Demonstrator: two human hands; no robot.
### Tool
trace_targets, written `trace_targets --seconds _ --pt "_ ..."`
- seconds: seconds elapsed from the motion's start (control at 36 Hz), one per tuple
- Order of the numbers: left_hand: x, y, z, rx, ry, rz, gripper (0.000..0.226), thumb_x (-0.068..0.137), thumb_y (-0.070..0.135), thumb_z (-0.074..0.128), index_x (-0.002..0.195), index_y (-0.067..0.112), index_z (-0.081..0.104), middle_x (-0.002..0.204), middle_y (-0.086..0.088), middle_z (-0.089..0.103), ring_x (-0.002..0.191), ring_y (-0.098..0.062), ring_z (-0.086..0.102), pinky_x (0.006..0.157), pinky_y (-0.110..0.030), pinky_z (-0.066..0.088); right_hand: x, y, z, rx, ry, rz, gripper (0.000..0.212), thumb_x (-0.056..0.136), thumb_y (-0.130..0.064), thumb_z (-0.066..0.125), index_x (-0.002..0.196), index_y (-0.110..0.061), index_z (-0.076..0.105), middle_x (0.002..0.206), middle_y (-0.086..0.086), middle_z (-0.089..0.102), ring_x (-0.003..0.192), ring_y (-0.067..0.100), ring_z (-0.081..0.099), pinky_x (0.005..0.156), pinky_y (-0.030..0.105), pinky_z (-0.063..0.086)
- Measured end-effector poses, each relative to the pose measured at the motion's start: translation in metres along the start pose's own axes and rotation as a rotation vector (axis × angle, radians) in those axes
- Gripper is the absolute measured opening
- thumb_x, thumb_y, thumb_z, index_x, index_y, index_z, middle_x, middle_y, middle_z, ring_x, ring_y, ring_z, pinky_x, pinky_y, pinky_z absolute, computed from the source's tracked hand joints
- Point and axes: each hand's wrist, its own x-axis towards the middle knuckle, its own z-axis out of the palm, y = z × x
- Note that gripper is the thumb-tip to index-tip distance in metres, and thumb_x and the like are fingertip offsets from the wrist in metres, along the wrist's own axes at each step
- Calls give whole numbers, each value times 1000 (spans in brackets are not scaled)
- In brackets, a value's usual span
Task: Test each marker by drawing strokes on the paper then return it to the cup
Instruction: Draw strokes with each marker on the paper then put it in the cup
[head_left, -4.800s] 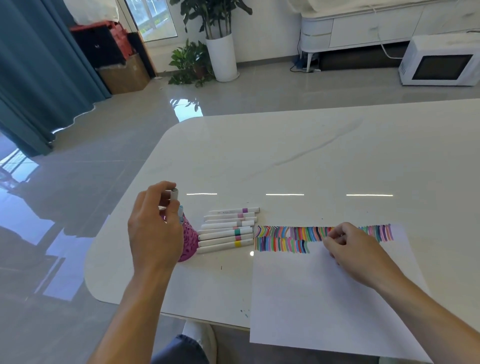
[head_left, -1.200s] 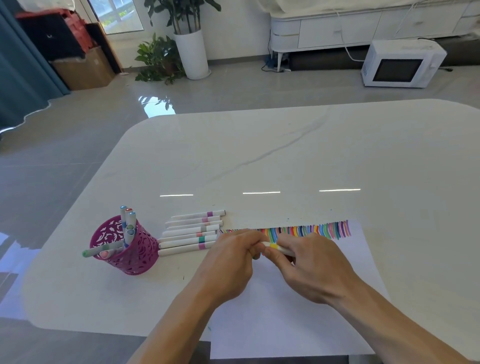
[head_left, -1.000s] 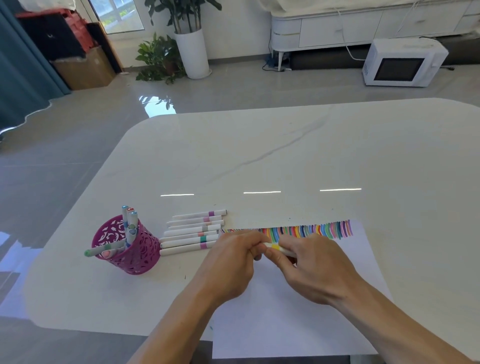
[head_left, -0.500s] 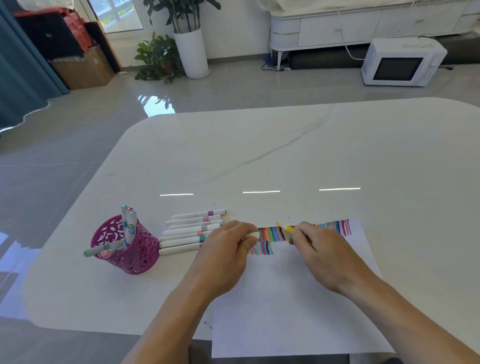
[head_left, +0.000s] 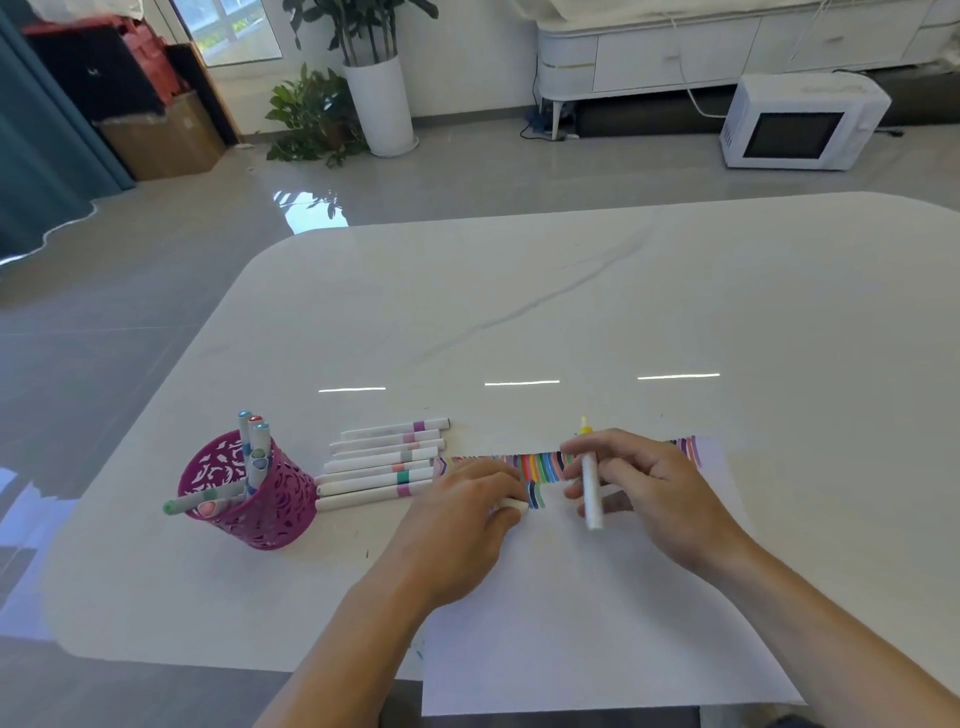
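Observation:
My right hand (head_left: 649, 488) grips an uncapped yellow marker (head_left: 589, 483), held upright over the paper with its yellow tip pointing away from me. My left hand (head_left: 462, 514) rests on the paper's left part with the marker's white cap (head_left: 511, 505) between its fingers. The white paper (head_left: 587, 613) carries rows of coloured strokes (head_left: 543, 465) along its far edge. Several capped markers (head_left: 382, 462) lie side by side to the left of the paper. Further left stands the magenta cup (head_left: 254, 493), which holds several markers.
The white marble table (head_left: 571, 322) has its rounded near-left corner below the cup, and the paper hangs over its front edge. On the floor beyond are a white microwave (head_left: 800, 122), potted plants (head_left: 358, 88) and a cardboard box (head_left: 161, 135).
The two hands pulled the cap off the yellow marker and moved apart. My right hand has turned the marker upright, and the cap stayed in my left hand.

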Motion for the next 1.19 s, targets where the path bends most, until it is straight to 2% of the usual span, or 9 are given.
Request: trace_targets --seconds 0.11,0.25,0.31,0.39,0.5,0.61,0.69,0.89,1.19 --pt "-1 -3 4 -15 -42 25 21 96 22 56 112 28 68 140 20 53 131 5 37 96 7 11 2 3 6 -63 -34 -43 44 92 8 59 96 -32 78 93 4 76 93 20 76 67 34 63" --pt "-2 -6 9 -2 -57 47 19 97 25 55 111 29 67 150 18 44 142 -1 31 110 -9 16 6 9 11 -112 -1 -64 21 87 -11 81 92 -30 72 82 4 73 74 19 70 63 33 62" --pt "-2 -5 10 -6 -53 52 17 97 26 55 109 28 67 151 17 44 142 -2 31 111 -10 17 6 10 13 -86 -2 -45 13 88 -31 80 92 -25 70 76 5 71 65 20 68 62 31 59" --pt "-2 -4 10 -18 -48 51 15 97 27 57 108 27 68 150 16 45 143 -2 31 111 -12 20 4 13 15 -40 -19 -1 29 92 -47 65 88 -19 70 74 8 70 63 22 67 60 33 57" --pt "-1 -5 11 -9 -51 52 15 97 29 58 109 29 67 151 17 44 142 -4 32 113 -16 24 4 19 18 49 2 17 24 104 -26 56 96 -21 78 75 14 72 61 25 67 57 32 56" --pt "-1 -7 12 -15 -57 47 15 96 29 59 110 31 66 151 18 43 143 -3 31 113 -18 26 6 22 18 106 43 31 9 93 -15 66 95 -22 72 72 20 72 57 28 66 54 32 57" --pt "-1 -8 13 -20 -62 46 16 96 28 59 110 31 67 151 18 43 143 -4 32 114 -22 28 6 26 17 100 72 27 10 95 -3 66 91 -12 66 72 22 72 58 30 67 56 36 58" --pt "-1 -8 13 -22 -69 37 16 97 29 58 111 32 66 152 20 41 144 -1 28 113 -19 27 6 30 16 51 114 20 8 91 4 67 87 0 62 71 20 73 59 30 69 56 36 59" --pt "0 -9 13 -28 -79 28 16 97 30 58 111 32 67 153 19 42 146 0 26 116 -17 23 7 31 18 1 143 42 8 90 4 67 83 1 63 68 18 73 57 29 70 55 36 61"
